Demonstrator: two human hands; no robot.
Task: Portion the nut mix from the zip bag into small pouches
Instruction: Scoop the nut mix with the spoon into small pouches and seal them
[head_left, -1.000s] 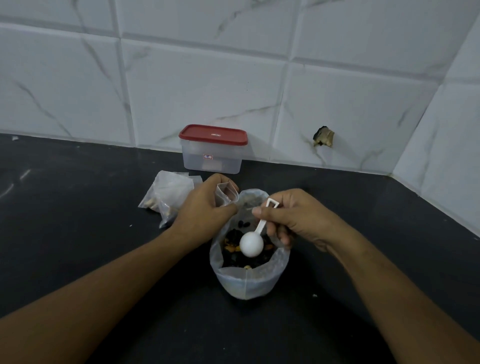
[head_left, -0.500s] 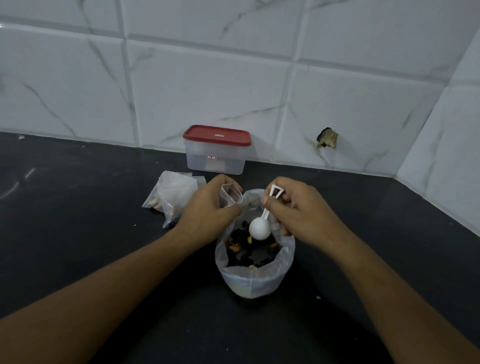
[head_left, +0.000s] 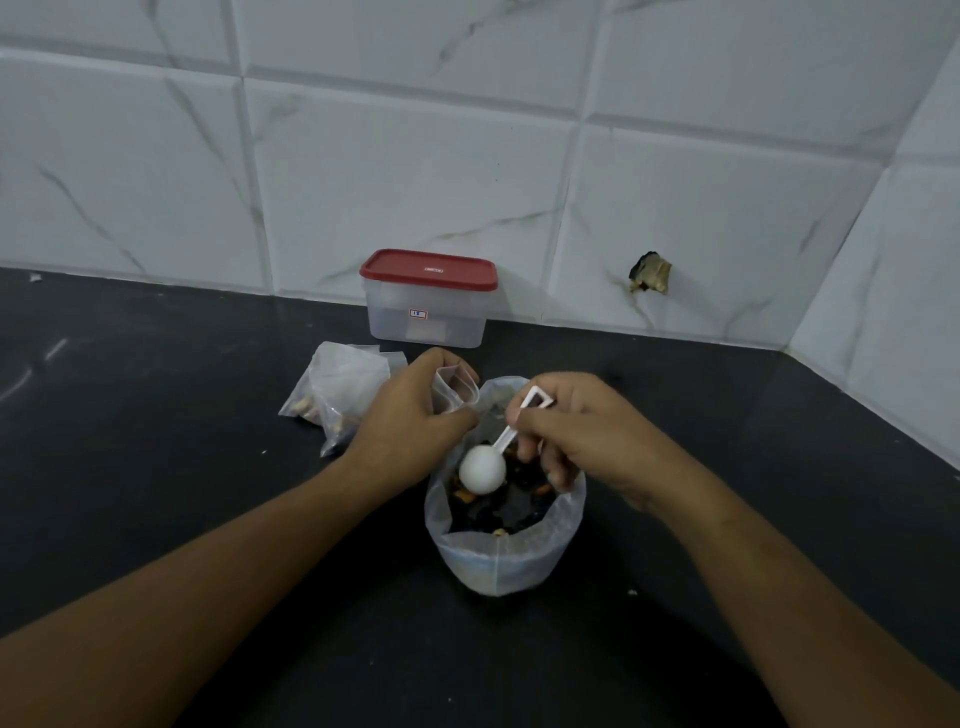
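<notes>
Right grip (head_left: 587, 431) pinching scoop (head_left: 482, 470); left grip (head_left: 410, 415) clasping pouch (head_left: 457, 389). Scoop bowl shifted toward left rim of zip bag (head_left: 498, 561). Black worktop (head_left: 156, 415), red-lidded box (head_left: 428, 306) behind bag, tiled wall (head_left: 415, 156).

White scoop (head_left: 482, 469), red-lidded tub (head_left: 429, 297), black counter (head_left: 156, 467), grey-veined white tiles (head_left: 405, 192).

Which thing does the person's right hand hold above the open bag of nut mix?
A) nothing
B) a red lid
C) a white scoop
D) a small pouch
C: the right hand pinches the handle of the white scoop, its bowl over the zip bag; the left hand holds the small pouch.
</notes>
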